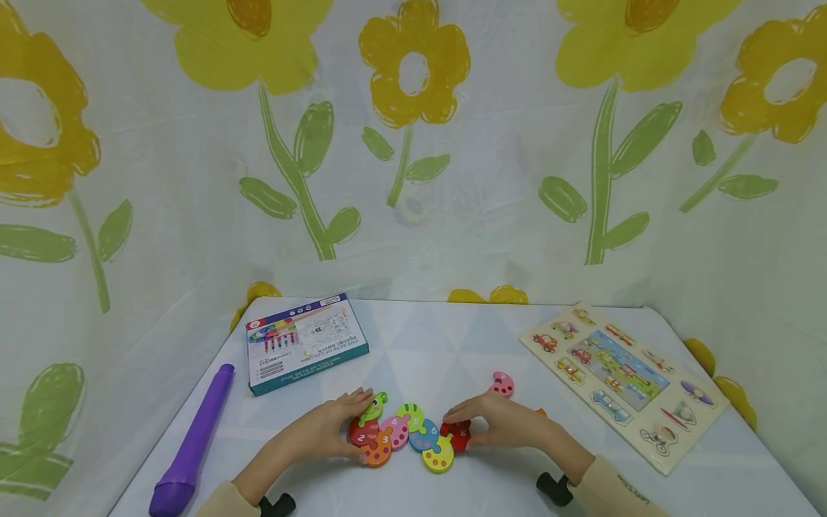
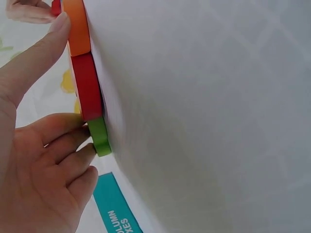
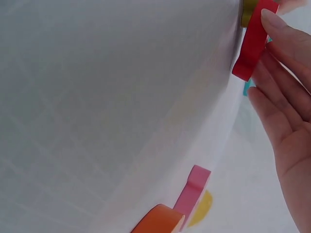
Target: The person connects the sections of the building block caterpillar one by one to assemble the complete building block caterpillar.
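A row of linked wooden caterpillar puzzle pieces lies on the table, headed by a green face (image 1: 373, 408). Behind it come red, orange (image 1: 377, 454), pink (image 1: 395, 432), green, blue (image 1: 424, 435) and yellow pieces (image 1: 439, 456). My left hand (image 1: 329, 427) holds the head end, thumb on the orange piece and fingertips against the red and green side. At the other end my right hand (image 1: 500, 420) pinches a red puzzle piece (image 3: 255, 41) beside the yellow one; whether they interlock is hidden. A loose pink piece (image 1: 502, 384) and an orange piece (image 3: 158, 221) lie near the right hand.
A boxed bead set (image 1: 306, 345) lies at the back left, with a purple tapered stick (image 1: 197, 438) along the left edge. On the right is a wooden vehicle puzzle board (image 1: 623, 384). A flowered curtain (image 1: 478, 215) hangs behind the table.
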Demonstrator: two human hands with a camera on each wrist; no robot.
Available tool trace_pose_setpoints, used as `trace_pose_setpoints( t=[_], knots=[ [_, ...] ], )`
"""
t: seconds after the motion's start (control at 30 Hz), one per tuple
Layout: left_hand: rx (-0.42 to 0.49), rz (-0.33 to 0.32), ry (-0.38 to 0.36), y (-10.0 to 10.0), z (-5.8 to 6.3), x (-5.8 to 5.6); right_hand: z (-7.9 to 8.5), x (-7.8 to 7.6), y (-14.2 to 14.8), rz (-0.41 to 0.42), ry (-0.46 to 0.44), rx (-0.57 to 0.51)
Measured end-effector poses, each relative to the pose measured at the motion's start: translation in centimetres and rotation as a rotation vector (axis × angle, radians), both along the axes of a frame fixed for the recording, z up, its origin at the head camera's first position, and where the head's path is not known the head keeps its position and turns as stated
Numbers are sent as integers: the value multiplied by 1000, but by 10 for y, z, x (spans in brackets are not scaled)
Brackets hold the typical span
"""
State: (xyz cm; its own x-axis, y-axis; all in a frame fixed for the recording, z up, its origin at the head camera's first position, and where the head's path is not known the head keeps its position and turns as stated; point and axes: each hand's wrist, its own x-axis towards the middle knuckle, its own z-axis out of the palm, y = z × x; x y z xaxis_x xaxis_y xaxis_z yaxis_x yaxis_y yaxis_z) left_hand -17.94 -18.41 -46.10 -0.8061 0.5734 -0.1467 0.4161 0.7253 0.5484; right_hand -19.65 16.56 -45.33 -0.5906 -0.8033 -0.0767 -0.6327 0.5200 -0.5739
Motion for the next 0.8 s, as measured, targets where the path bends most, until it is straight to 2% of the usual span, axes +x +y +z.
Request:
trace_pose_setpoints(
  t=[0.3, 0.53, 0.8],
  knots=[
    [6, 4, -8, 0, -1, 0, 2, 1, -4, -2, -25, 42],
    [3, 10, -9, 0, -1, 0, 1, 2, -7, -16, -8, 75],
    [0, 1, -9, 0, -1, 0, 1, 6, -5, -56, -12, 38]
  ],
)
